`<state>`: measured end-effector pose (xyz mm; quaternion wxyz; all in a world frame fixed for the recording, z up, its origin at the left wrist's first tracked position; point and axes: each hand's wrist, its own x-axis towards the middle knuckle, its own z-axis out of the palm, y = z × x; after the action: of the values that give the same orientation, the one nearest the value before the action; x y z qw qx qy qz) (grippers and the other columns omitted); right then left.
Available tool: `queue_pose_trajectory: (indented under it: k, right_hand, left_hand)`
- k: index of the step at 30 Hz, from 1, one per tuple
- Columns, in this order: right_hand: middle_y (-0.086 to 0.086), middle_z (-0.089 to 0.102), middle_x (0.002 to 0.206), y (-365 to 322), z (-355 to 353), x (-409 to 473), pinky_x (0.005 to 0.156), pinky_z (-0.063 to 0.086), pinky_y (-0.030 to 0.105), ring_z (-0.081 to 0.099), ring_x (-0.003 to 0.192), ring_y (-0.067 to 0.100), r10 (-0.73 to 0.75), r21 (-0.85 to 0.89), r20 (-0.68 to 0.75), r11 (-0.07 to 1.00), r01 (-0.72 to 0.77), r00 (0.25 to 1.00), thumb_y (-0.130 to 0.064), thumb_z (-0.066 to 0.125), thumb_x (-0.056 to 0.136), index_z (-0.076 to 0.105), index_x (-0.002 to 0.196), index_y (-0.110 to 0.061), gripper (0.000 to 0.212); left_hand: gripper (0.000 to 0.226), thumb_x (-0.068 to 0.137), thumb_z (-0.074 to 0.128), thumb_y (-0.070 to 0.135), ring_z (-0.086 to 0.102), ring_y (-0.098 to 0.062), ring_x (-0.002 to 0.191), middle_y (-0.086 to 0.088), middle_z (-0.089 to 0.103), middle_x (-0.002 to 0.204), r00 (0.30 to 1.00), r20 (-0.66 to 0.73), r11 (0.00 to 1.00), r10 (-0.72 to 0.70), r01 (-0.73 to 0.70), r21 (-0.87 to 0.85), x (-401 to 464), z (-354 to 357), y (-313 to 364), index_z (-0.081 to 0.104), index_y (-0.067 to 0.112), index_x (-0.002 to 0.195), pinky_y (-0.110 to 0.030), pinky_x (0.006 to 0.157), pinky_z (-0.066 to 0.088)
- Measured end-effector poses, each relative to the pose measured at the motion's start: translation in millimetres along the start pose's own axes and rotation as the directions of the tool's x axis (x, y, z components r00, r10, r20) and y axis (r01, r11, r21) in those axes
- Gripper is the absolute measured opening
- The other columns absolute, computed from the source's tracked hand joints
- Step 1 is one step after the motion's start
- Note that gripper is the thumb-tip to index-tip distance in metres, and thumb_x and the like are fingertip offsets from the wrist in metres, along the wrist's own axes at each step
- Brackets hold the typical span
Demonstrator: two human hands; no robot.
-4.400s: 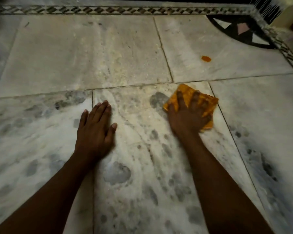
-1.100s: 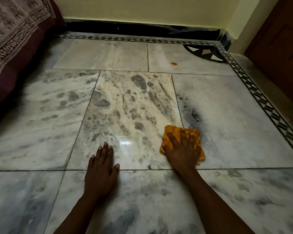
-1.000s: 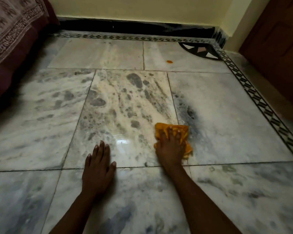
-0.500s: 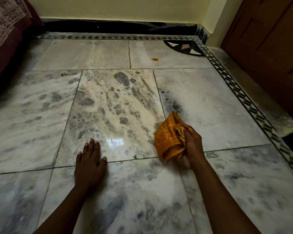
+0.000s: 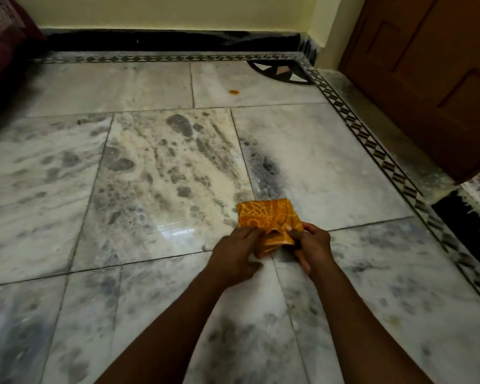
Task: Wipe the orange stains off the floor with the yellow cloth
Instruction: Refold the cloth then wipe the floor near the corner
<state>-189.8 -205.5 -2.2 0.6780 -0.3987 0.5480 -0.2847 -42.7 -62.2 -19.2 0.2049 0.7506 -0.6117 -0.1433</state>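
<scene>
Both hands meet over the marble floor (image 5: 302,167): the left hand (image 5: 234,252) and the right hand (image 5: 312,245) each pinch the near edge of the yellow cloth (image 5: 266,220), lifting that edge while its far half lies flat on the tile. This two-handed grip looks like refolding, probably to turn up a clean face. At two o'clock stands a wooden door (image 5: 427,73). One small orange stain (image 5: 234,92) sits well apart at twelve o'clock, not yet wiped.
</scene>
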Motion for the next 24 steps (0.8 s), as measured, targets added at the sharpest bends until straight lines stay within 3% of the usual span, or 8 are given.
queue_pose_trajectory:
  k: [4, 6, 8, 14, 17, 19, 21, 24]
  right_hand:
    - [0.024, 0.074, 0.102, 9.6, -7.1, -2.5, 0.078, 0.062, 0.04, 0.072, 0.088, 0.033, -0.021, 0.015, 0.04, 1.0, 0.021, 0.999, 0.006, 0.074, 0.09, 0.072, 0.102, -0.004, 0.015]
    - [0.02, 0.075, 0.099, 15.3, -4.8, 2.9, 0.077, 0.063, 0.039, 0.073, 0.086, 0.03, -0.07, 0.01, 0.058, 0.998, 0.069, 0.996, 0.003, 0.072, 0.093, 0.072, 0.101, -0.005, 0.011]
    - [0.02, 0.077, 0.1, 21.1, 0.2, 8.8, 0.088, 0.061, 0.047, 0.073, 0.092, 0.033, -0.114, -0.01, 0.062, 0.993, 0.115, 0.991, -0.005, 0.074, 0.095, 0.075, 0.099, -0.007, 0.005]
    - [0.018, 0.077, 0.108, 33.0, -2.1, 22.9, 0.097, 0.059, 0.061, 0.074, 0.106, 0.038, -0.144, -0.074, -0.081, 0.988, 0.138, 0.986, -0.023, 0.076, 0.095, 0.075, 0.113, -0.015, 0.019]
    - [0.02, 0.075, 0.114, 29.2, -1.2, 18.2, 0.092, 0.061, 0.061, 0.074, 0.103, 0.038, -0.161, -0.157, -0.033, 0.975, 0.154, 0.986, -0.013, 0.074, 0.095, 0.073, 0.121, -0.019, 0.027]
    - [0.024, 0.075, 0.108, 17.6, -4.3, 10.3, 0.078, 0.062, 0.06, 0.072, 0.089, 0.038, -0.12, -0.259, 0.051, 0.957, 0.129, 0.992, -0.003, 0.07, 0.091, 0.072, 0.124, -0.022, 0.039]
    - [0.022, 0.073, 0.104, 6.5, -10.9, 1.0, 0.069, 0.059, 0.05, 0.068, 0.08, 0.035, -0.067, -0.422, 0.13, 0.899, 0.117, 0.989, -0.002, 0.072, 0.08, 0.068, 0.127, -0.025, 0.052]
    - [0.009, 0.066, 0.114, -1.7, -20.0, -5.9, 0.073, 0.051, 0.038, 0.068, 0.095, 0.035, -0.006, -0.68, 0.216, 0.717, 0.154, 0.976, -0.016, 0.073, 0.073, 0.046, 0.147, -0.04, 0.082]
  left_hand:
    - [0.032, 0.095, 0.059, 0.016, 0.055, -0.031, 0.12, -0.003, 0.058, 0.131, 0.998, 0.055, 0.998, -0.042, 0.04, 0.044, 8.5, -8.5, -5.6, 0.062, 0.018, 0.127, -0.045, 0.078, 0.054]
    - [0.034, 0.091, 0.054, 0.01, 0.059, -0.031, 0.11, -0.007, 0.062, 0.122, 0.996, 0.081, 0.998, -0.031, 0.035, -0.051, 14.4, -12.3, -14.6, 0.069, 0.015, 0.122, -0.048, 0.08, 0.054]
    - [0.039, 0.085, 0.049, 0.013, 0.062, -0.031, 0.1, -0.008, 0.064, 0.114, 0.994, 0.108, 0.997, 0.022, -0.014, -0.075, 20.1, -14.0, -27.2, 0.072, 0.014, 0.117, -0.049, 0.078, 0.055]
    - [0.044, 0.084, 0.05, -0.006, 0.053, -0.032, 0.112, -0.011, 0.056, 0.131, 0.997, 0.082, 1.0, -0.001, 0.0, 0.01, 21.1, -13.0, -30.6, 0.06, 0.007, 0.125, -0.05, 0.085, 0.053]
    - [0.046, 0.076, 0.043, 0.003, 0.055, -0.024, 0.092, -0.012, 0.06, 0.112, 0.997, -0.058, 0.966, -0.048, 0.031, -0.256, 19.4, -21.4, -25.3, 0.056, -0.002, 0.119, -0.028, 0.077, 0.04]
    - [0.038, 0.077, 0.044, 0.005, 0.052, -0.017, 0.072, -0.002, 0.059, 0.091, 0.986, -0.093, 0.912, -0.141, 0.093, -0.399, 19.8, -36.0, -20.3, 0.053, 0.001, 0.114, -0.03, 0.067, 0.036]
    - [0.028, 0.081, 0.051, 0.001, 0.058, -0.018, 0.067, -0.005, 0.065, 0.081, 0.965, -0.126, 0.867, -0.232, 0.146, -0.476, 28.2, -52.8, -18.4, 0.057, 0.007, 0.107, -0.033, 0.06, 0.045]
    - [0.012, 0.1, 0.061, 0.002, 0.073, -0.034, 0.074, -0.021, 0.074, 0.087, 0.905, -0.217, 0.638, -0.366, 0.074, -0.766, 54.8, -74.0, -19.5, 0.063, 0.011, 0.108, -0.043, 0.068, 0.063]
